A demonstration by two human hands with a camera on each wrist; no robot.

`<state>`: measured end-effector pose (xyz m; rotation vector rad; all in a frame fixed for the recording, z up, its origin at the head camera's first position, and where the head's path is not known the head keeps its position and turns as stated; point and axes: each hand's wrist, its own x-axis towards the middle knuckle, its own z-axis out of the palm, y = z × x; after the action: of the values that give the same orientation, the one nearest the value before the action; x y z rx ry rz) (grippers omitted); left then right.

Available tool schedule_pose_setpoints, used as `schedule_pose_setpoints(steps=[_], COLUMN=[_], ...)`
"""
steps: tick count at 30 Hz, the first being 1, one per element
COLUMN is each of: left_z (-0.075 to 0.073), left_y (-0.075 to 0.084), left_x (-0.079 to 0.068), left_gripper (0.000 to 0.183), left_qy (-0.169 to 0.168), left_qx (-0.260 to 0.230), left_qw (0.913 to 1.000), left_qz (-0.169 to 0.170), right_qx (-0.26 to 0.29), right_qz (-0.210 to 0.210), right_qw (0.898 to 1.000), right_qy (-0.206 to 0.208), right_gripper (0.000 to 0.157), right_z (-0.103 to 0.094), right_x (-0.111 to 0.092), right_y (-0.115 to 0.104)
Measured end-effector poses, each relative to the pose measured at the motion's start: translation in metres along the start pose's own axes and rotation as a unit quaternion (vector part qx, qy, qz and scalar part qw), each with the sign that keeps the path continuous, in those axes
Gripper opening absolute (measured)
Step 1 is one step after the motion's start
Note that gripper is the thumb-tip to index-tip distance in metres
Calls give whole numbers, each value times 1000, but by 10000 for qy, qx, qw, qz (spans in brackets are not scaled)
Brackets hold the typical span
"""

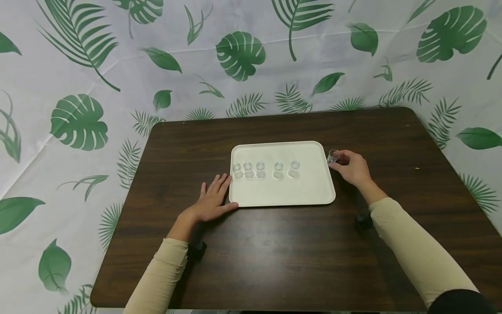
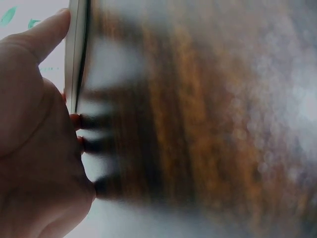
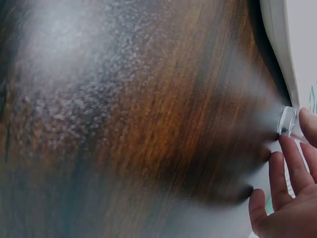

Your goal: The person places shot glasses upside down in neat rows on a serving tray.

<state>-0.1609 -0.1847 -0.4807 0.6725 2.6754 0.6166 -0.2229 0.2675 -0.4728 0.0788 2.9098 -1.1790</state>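
A white rectangular tray (image 1: pixel 282 194) lies on the dark wooden table. Several small clear glasses (image 1: pixel 260 170) stand in a row across its left and middle part. My left hand (image 1: pixel 211 201) lies with straight, spread fingers at the tray's left edge, the thumb at its lower left corner. Just off the right edge of the tray, my right hand (image 1: pixel 353 168) pinches another small clear glass (image 1: pixel 333 155) between thumb and fingers. In the right wrist view that glass (image 3: pixel 287 121) shows its thick base, close to the table surface beside the tray's rim.
The brown wood-grain table (image 1: pixel 266 257) extends around the tray on all sides. Behind it hangs a white cloth (image 1: pixel 259 96) printed with green leaves. Dark wrist-worn devices (image 1: pixel 197 250) sit under both forearms.
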Motion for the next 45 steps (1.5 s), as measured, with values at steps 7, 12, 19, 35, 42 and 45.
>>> schedule_pose_setpoints(steps=[7,12,19,35,42,45], left_z=[2,1,1,1,3,3], left_y=[-1,0,2,0,-3,-5], left_x=[1,2,1,2,3,4], left_gripper=[89,90,90,90,90,91], left_qy=[-24,-38,-19,-39,-47,-57], left_qx=[26,39,-13,19,95,133], left_qw=[10000,10000,10000,10000,9999,9999], left_qz=[-7,-31,-8,-21,-49,-64], right_qx=[69,102,78,474,515,296], right_qz=[70,97,50,-98,-381,-561], right_qw=[9999,9998,9999,9987,9977,9978], right_qy=[-63,-118,-100,165,213,181], right_gripper=[38,39,36,39,39,37], right_z=[-1,-5,-7,-20,-22,-21], right_x=[-1,-2,-1,-1,3,3], right_y=[0,0,4,-9,-19,-24])
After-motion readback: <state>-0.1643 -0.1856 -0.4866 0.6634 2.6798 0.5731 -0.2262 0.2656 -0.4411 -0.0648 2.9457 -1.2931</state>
